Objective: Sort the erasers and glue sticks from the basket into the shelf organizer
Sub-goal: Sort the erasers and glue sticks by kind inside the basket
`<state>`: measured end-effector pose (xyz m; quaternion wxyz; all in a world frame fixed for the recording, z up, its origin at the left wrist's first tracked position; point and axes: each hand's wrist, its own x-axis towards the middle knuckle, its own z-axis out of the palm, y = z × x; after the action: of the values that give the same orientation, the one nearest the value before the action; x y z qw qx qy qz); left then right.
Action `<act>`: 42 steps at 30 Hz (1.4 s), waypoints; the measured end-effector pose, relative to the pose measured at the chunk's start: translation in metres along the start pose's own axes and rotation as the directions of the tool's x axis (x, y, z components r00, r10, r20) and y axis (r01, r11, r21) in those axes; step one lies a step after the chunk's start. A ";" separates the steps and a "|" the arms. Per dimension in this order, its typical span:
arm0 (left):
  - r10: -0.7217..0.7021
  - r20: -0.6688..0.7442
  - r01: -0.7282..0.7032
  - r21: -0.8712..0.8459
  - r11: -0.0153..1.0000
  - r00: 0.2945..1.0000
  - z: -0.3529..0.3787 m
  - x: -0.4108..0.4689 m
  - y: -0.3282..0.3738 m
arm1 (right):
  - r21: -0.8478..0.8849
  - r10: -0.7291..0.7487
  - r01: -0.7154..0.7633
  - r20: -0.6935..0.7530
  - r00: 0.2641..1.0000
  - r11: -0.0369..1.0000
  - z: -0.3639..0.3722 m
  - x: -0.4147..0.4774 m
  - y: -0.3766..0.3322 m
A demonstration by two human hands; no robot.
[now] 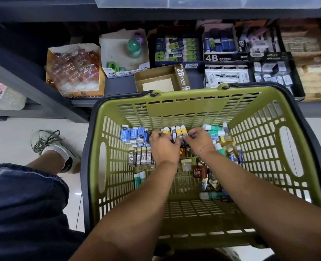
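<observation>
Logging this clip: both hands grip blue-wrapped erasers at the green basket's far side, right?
No. In the head view the left hand and right hand grip yellow-and-white glue sticks at the green basket's far side; the blue-wrapped erasers lie to their left.

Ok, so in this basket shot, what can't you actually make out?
All head view.
- How many yellow-labelled sticks each hand grips: the left hand and right hand cover them.
- Items in the basket under the forearms: hidden.
- The clear bin on top: cut off by the frame edge.
- Print on the far-right shelf boxes: blurred, too small.
</observation>
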<state>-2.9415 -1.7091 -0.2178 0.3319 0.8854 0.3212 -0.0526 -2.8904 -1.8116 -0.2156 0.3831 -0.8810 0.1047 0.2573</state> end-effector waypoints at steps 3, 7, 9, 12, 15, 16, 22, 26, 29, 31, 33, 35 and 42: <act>-0.021 -0.002 0.021 0.003 1.000 1.000 -0.001 0.001 0.000 | 0.003 0.002 -0.002 0.000 1.000 1.000 0.001 0.001 0.000; -0.011 -0.002 0.011 -0.023 1.000 1.000 -0.001 -0.001 -0.007 | 0.041 0.005 -0.005 0.008 1.000 0.999 0.001 0.001 0.001; -0.001 0.002 0.001 -0.039 0.999 1.000 -0.001 -0.002 -0.010 | 0.061 0.007 -0.008 0.012 1.000 0.998 0.002 0.002 0.001; -0.006 -0.009 0.006 -0.083 0.997 1.000 -0.001 -0.003 -0.012 | 0.061 0.012 -0.013 0.018 1.000 0.998 0.002 0.003 0.001; -0.015 -0.043 0.010 -0.123 0.992 0.999 -0.003 -0.004 -0.011 | 0.049 0.011 -0.012 0.021 1.000 0.999 0.002 0.004 0.002; -0.015 -0.055 0.008 -0.120 0.993 0.998 -0.004 -0.005 -0.010 | 0.050 0.011 -0.012 0.024 1.000 0.999 0.002 0.004 0.002; -0.006 -0.065 -0.001 -0.105 0.994 0.998 -0.004 -0.002 -0.008 | 0.070 -0.020 0.014 0.097 0.995 0.997 0.001 0.003 0.001; -0.013 -0.075 0.005 -0.108 0.994 0.997 -0.006 -0.006 -0.010 | 0.112 -0.026 0.009 0.154 0.988 0.994 -0.004 0.000 0.001; -0.001 -0.041 -0.004 -0.119 0.993 0.999 -0.009 -0.010 -0.017 | 0.174 -0.017 -0.028 0.256 0.966 0.984 -0.014 -0.005 0.000; 0.019 -0.033 -0.023 -0.126 0.992 0.999 -0.014 -0.016 -0.023 | 0.160 -0.030 -0.017 0.287 0.958 0.987 -0.023 -0.007 0.002; 0.046 -0.027 -0.048 -0.099 0.994 0.999 -0.023 -0.022 -0.031 | 0.096 -0.065 0.039 0.284 0.957 0.995 -0.032 -0.008 0.005; 0.092 0.118 -0.086 -0.059 0.995 0.989 -0.031 -0.027 -0.039 | 0.019 -0.092 0.091 0.346 0.934 0.996 -0.039 -0.010 0.009; 0.075 0.535 -0.199 0.178 0.964 0.842 -0.024 -0.042 -0.053 | -0.580 -0.092 0.492 0.583 0.808 0.649 -0.038 -0.030 0.033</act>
<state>-3.0092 -1.6866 -0.2158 0.3067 0.8902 0.1460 -0.3035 -2.9145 -1.8624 -0.1988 0.0654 -0.8638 -0.2557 0.4293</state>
